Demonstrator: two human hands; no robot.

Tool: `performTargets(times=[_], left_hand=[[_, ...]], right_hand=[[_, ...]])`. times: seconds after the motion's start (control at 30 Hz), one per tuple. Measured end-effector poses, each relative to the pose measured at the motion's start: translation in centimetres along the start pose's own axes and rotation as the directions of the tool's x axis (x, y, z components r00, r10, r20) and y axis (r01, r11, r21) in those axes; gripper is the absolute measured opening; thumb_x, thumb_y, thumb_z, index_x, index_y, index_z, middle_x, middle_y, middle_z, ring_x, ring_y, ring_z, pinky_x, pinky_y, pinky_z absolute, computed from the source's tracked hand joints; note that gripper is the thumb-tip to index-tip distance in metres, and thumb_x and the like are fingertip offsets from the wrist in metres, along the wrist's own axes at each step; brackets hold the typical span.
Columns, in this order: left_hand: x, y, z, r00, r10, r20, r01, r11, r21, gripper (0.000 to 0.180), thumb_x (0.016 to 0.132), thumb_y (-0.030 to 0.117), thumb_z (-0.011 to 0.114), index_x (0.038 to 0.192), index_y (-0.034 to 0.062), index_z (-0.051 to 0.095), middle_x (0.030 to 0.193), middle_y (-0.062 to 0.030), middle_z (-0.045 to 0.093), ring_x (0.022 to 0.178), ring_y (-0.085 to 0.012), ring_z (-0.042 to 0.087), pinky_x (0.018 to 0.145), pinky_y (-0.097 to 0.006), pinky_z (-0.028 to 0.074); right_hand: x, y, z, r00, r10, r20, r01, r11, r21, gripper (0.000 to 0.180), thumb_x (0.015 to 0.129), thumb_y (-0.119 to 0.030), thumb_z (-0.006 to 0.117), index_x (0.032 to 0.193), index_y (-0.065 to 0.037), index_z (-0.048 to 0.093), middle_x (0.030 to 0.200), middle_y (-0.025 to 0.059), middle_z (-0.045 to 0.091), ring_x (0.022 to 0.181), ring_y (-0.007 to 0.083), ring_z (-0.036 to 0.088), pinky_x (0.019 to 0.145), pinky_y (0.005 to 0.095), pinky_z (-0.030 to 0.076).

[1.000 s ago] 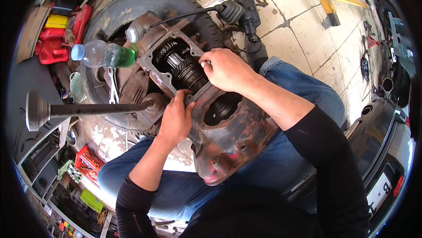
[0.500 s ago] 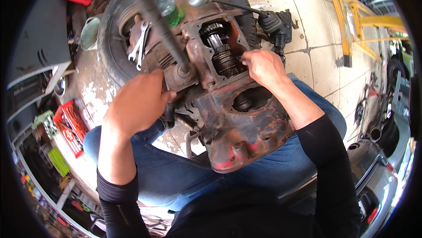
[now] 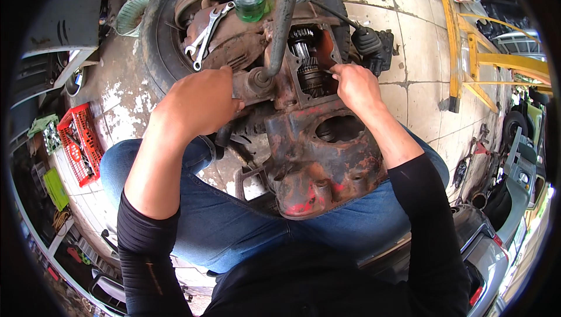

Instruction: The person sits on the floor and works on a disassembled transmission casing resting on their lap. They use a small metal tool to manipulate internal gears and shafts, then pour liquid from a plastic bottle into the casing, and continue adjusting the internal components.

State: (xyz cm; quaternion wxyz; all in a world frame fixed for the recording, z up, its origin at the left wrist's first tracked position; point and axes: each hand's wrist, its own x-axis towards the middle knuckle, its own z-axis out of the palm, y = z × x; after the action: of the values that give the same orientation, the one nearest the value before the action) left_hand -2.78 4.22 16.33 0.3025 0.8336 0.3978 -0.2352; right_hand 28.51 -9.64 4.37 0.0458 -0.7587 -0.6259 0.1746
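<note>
A rusty gearbox housing [image 3: 327,165] rests between my legs. Its rectangular opening shows a shaft with dark gears [image 3: 310,71]. My left hand [image 3: 196,103] is closed around the left side of the gear lever base [image 3: 257,86], beside the opening. From that base the long grey gear lever [image 3: 284,21] rises toward the top of the view and passes in front of the housing's far left edge. My right hand [image 3: 357,88] has its fingers bent and pinched together at the opening's right rim. Whatever those fingertips hold is hidden.
Behind the housing lies a large tyre [image 3: 155,42]. Several wrenches [image 3: 208,36] and a bottle of green liquid [image 3: 250,1] sit on rusty metal there. A red crate [image 3: 79,144] stands at left, a yellow metal frame [image 3: 453,54] at right.
The gear lever has swung from leaning left to leaning slightly right, its base moving with my left hand. My right hand stays at the opening's rim. The whole view has shifted slightly.
</note>
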Motion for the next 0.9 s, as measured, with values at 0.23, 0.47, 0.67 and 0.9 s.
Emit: performTargets(times=[0.23, 0.47, 0.67, 0.9], left_hand=[[1.3, 0.1, 0.8, 0.999, -0.018, 0.039, 0.016, 0.999, 0.036, 0.064, 0.099, 0.031, 0.075, 0.145, -0.0072, 0.052, 0.123, -0.0317, 0.072, 0.122, -0.048, 0.067, 0.103, -0.054, 0.053], [2.1, 0.9, 1.0, 0.999, 0.02, -0.03, -0.02, 0.999, -0.027, 0.06, 0.099, 0.027, 0.074, 0.145, -0.0032, 0.051, 0.122, -0.0312, 0.073, 0.119, -0.0483, 0.068, 0.102, -0.055, 0.054], [2.8, 0.7, 1.4, 1.0, 0.012, -0.023, -0.012, 1.0, -0.007, 0.06, 0.098, 0.027, 0.075, 0.146, -0.0006, 0.053, 0.112, -0.0315, 0.073, 0.114, -0.0501, 0.068, 0.096, -0.058, 0.053], [3.1, 2.4, 0.7, 0.999, -0.03, 0.03, 0.03, 1.0, -0.003, 0.056, 0.096, 0.028, 0.078, 0.141, 0.0005, 0.06, 0.105, -0.0289, 0.072, 0.107, -0.0483, 0.068, 0.091, -0.056, 0.052]], right_hand=[[0.0, -0.8, -0.1, 0.998, -0.008, -0.066, 0.009, 1.0, 0.004, 0.021, 0.097, -0.008, 0.062, 0.109, -0.003, 0.078, 0.105, 0.0211, 0.079, 0.099, 0.042, 0.076, 0.087, 0.0522, 0.06], [0.3, -0.5, 0.1, 0.997, -0.005, 0.078, 0.001, 0.998, 0.056, 0.016, 0.101, -0.015, 0.064, 0.108, -0.003, 0.072, 0.093, 0.0224, 0.077, 0.094, 0.0444, 0.075, 0.082, 0.0554, 0.057], [0.9, 0.2, -0.1, 0.993, 0.034, -0.11, -0.028, 0.998, 0.06, 0.019, 0.099, -0.021, 0.069, 0.106, -0.003, 0.07, 0.092, 0.0191, 0.077, 0.088, 0.0429, 0.076, 0.075, 0.0545, 0.059], [0.4, 0.3, 0.9, 1.0, -0.001, -0.011, 0.002, 0.996, 0.092, 0.02, 0.09, -0.013, 0.064, 0.088, 0.0, 0.08, 0.09, 0.0199, 0.078, 0.089, 0.0402, 0.078, 0.079, 0.0513, 0.064]])
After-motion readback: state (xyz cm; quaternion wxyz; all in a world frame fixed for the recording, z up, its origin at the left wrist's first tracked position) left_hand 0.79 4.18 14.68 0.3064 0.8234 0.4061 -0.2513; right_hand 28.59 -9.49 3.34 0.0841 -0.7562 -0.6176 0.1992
